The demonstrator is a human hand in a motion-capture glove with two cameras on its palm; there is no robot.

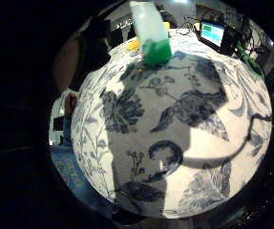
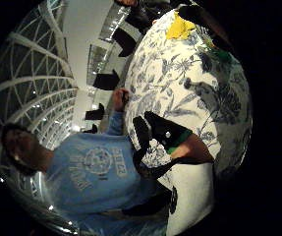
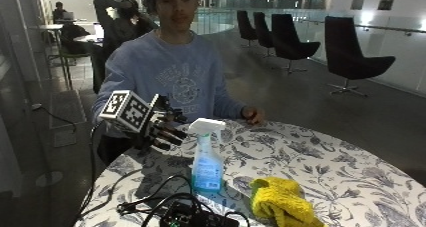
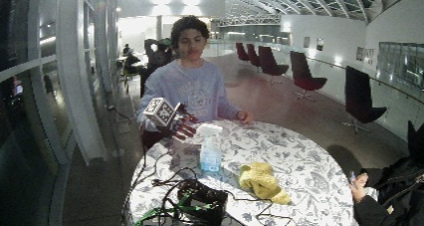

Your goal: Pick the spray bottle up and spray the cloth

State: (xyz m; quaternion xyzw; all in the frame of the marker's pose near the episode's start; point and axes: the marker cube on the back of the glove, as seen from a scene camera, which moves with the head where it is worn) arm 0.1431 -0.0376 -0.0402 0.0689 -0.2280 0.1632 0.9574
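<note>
Yellow cloth [image 3: 281, 201] on floral table [image 3: 333, 162], spray bottle [image 3: 207, 156] with blue liquid upright, gloved right hands [image 3: 163, 129] released beside it

The spray bottle [image 3: 207, 157], clear blue with a white trigger head, stands upright on my worktop. My yellow cloth [image 3: 281, 202] lies crumpled just beside it.

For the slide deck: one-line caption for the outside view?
Gloved right hand open beside the upright spray bottle, yellow cloth lying nearby on the floral table.
</note>
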